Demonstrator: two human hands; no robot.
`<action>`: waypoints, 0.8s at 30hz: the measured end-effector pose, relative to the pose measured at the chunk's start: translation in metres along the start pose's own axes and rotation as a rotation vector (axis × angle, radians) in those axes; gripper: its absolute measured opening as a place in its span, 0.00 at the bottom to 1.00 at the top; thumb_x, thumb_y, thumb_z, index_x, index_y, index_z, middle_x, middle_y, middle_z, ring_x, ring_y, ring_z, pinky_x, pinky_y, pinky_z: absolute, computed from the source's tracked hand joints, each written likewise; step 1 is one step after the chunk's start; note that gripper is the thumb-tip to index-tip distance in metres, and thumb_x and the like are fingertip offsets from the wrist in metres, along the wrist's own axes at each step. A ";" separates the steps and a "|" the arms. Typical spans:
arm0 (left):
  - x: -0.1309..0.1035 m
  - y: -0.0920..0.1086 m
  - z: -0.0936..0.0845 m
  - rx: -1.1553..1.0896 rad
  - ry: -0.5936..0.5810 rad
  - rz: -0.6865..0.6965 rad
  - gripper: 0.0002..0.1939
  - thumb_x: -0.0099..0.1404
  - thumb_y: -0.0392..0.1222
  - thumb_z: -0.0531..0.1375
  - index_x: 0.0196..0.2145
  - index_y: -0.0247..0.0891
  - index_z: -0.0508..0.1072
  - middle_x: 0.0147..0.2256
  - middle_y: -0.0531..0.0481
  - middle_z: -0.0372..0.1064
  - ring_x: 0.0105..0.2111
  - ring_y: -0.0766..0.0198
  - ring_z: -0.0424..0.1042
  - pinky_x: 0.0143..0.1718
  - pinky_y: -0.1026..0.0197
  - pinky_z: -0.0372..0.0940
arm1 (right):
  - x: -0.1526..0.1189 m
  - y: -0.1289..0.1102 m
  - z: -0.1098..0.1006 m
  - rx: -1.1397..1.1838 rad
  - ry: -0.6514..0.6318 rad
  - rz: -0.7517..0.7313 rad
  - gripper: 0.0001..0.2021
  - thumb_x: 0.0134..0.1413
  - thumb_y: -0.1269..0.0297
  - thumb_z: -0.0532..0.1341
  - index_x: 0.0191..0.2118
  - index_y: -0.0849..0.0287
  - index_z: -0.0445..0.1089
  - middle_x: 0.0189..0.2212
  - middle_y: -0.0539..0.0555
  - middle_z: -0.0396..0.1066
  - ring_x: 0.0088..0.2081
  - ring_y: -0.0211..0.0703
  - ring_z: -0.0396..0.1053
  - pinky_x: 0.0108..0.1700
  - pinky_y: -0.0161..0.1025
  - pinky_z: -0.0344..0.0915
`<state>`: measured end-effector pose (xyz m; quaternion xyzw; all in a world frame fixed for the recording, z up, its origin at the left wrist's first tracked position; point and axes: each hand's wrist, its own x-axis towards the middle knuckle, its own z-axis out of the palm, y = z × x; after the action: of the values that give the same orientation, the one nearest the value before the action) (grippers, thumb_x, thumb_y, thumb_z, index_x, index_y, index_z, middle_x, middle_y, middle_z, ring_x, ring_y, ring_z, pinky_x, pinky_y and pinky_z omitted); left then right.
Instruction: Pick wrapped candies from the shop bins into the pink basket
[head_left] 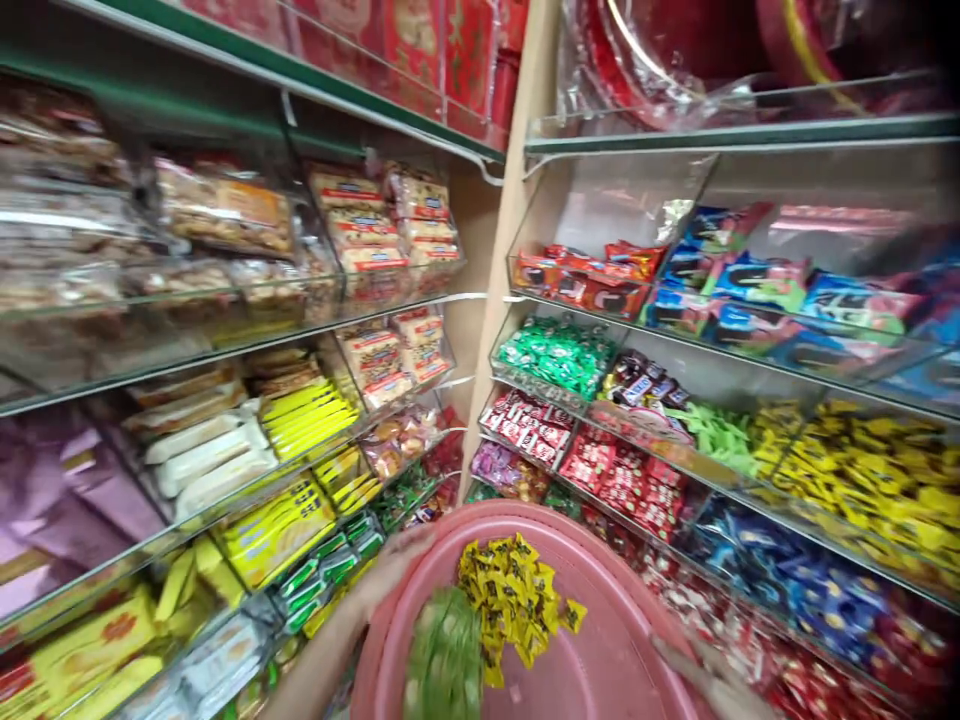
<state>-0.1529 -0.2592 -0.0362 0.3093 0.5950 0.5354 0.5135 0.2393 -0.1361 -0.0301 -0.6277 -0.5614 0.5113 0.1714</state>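
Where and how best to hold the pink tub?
Likely by the rim, from opposite sides, where the left hand and right hand sit: the pink tub is wide, round and open-topped, so a level two-handed hold should keep the yellow packets inside.

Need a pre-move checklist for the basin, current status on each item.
1. Left hand on the left rim of the pink basin: ok.
2. Right hand on the right rim: ok, fingers lie over it.
3. Yellow sweets inside the basin: ok, loose pile on its floor.
4. Green bundle identifiable: cannot tell, blurred.
5. Far rim free of the shelves: cannot tell, it overlaps the lower ones in this view.
6. Whole basin in view: not ok, near side cut off by the picture's bottom edge.
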 end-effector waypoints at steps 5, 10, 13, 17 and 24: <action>-0.046 -0.024 -0.027 0.018 0.214 -0.002 0.24 0.53 0.58 0.59 0.44 0.43 0.73 0.44 0.51 0.73 0.48 0.54 0.67 0.52 0.53 0.59 | 0.013 -0.045 0.038 -0.058 -0.185 -0.052 0.35 0.36 0.45 0.62 0.51 0.59 0.65 0.49 0.59 0.68 0.55 0.56 0.60 0.56 0.49 0.57; -0.071 -0.038 -0.063 0.101 0.349 -0.008 0.24 0.50 0.59 0.59 0.41 0.42 0.74 0.47 0.49 0.71 0.51 0.51 0.64 0.53 0.53 0.57 | 0.013 -0.065 0.078 -0.035 -0.455 -0.194 0.36 0.36 0.50 0.65 0.52 0.64 0.63 0.46 0.61 0.71 0.51 0.54 0.64 0.58 0.48 0.54; -0.072 -0.025 -0.089 0.270 0.294 0.028 0.21 0.49 0.59 0.59 0.35 0.42 0.74 0.41 0.48 0.73 0.46 0.50 0.66 0.50 0.53 0.58 | 0.006 -0.066 0.101 -0.009 -0.425 -0.190 0.38 0.32 0.51 0.67 0.53 0.65 0.63 0.49 0.62 0.67 0.50 0.55 0.66 0.56 0.48 0.57; -0.051 0.005 -0.103 0.552 0.206 0.097 0.19 0.51 0.59 0.58 0.34 0.44 0.73 0.37 0.47 0.74 0.44 0.50 0.67 0.49 0.53 0.56 | -0.011 -0.069 0.126 0.040 -0.428 -0.240 0.35 0.33 0.52 0.67 0.50 0.62 0.66 0.50 0.60 0.68 0.51 0.53 0.64 0.57 0.46 0.56; 0.047 0.033 -0.061 0.901 -0.070 0.203 0.21 0.54 0.60 0.54 0.25 0.40 0.72 0.26 0.46 0.71 0.33 0.55 0.69 0.36 0.59 0.57 | -0.040 -0.074 0.141 0.170 -0.436 -0.258 0.32 0.35 0.52 0.67 0.49 0.62 0.67 0.44 0.59 0.72 0.48 0.53 0.67 0.54 0.48 0.59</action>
<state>-0.2292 -0.2274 -0.0240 0.5763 0.7173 0.2603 0.2927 0.0885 -0.1996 -0.0129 -0.4094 -0.6155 0.6536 0.1623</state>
